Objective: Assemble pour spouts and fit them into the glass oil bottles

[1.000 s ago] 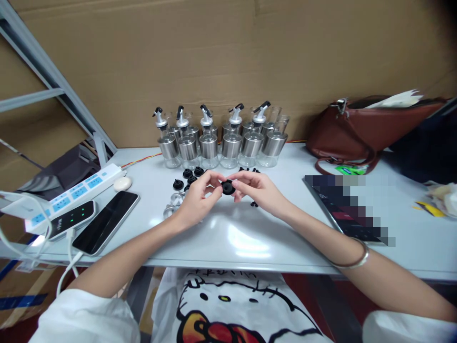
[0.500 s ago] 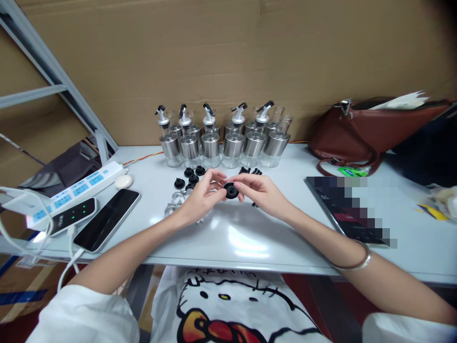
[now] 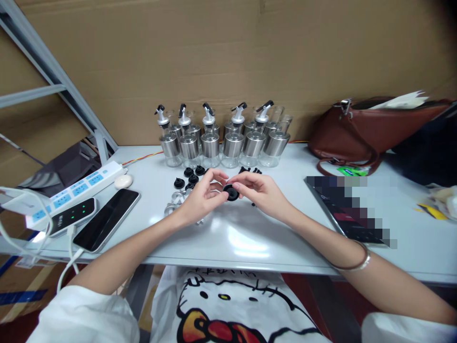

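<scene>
Between my two hands, above the table, is a round black stopper [image 3: 232,193] with its hollow side facing me. My left hand [image 3: 202,197] pinches its left edge between thumb and fingers. On the opposite side my right hand [image 3: 262,193] grips the rim, thumb on top. Several more black stoppers [image 3: 179,183] lie on the table beyond my left hand. Silvery spout parts [image 3: 172,207] are partly hidden by that hand. Behind my right hand lies a group of small black pieces [image 3: 255,170], partly covered.
Glass bottles with metal bands [image 3: 210,145] stand in rows at the back, several with pour spouts. At left are a phone [image 3: 107,220], a power strip [image 3: 80,189] and a white round case [image 3: 123,181]. A brown bag [image 3: 342,128] and a dark flat package [image 3: 342,209] lie right.
The stopper has tilted and shifted slightly down between my fingers. Both hands stay in nearly the same place.
</scene>
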Demonstrator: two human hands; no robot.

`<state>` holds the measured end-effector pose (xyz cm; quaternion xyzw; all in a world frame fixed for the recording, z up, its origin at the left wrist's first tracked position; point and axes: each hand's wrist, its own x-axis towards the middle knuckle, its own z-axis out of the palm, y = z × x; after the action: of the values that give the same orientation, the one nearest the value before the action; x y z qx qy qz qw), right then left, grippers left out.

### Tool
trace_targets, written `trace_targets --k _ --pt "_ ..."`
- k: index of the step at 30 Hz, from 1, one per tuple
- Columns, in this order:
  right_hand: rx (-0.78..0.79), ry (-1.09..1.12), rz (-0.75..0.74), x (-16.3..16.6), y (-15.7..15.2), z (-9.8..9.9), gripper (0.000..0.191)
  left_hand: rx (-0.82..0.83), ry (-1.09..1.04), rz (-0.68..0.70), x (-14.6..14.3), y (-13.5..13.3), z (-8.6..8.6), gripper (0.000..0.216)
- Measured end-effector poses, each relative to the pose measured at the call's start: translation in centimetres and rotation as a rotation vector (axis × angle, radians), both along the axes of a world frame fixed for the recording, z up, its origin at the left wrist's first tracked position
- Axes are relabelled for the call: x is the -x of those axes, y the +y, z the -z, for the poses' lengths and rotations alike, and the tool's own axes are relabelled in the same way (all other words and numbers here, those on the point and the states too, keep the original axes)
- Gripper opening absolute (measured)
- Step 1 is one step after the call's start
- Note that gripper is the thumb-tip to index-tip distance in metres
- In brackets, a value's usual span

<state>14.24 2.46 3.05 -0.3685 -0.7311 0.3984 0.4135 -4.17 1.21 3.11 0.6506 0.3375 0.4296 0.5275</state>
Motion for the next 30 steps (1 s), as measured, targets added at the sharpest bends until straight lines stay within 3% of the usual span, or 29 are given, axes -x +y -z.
trace_targets --k 11,16,30 --pt "-0.027 -0.122 -0.111 -0.37 0.1 0.1 0.028 -0.039 0.0 -0.11 -0.3 0.18 0.28 0.03" --pt "0.06 -0.135 -0.129 -0.23 -0.11 0.16 0.029 -0.049 0.015 -0.099 -0.32 0.14 0.33 0.033" --pt "0.095 -0.108 -0.164 -0.31 -0.21 -0.03 0.024 -0.068 0.022 -0.094 -0.25 0.14 0.36 0.038"
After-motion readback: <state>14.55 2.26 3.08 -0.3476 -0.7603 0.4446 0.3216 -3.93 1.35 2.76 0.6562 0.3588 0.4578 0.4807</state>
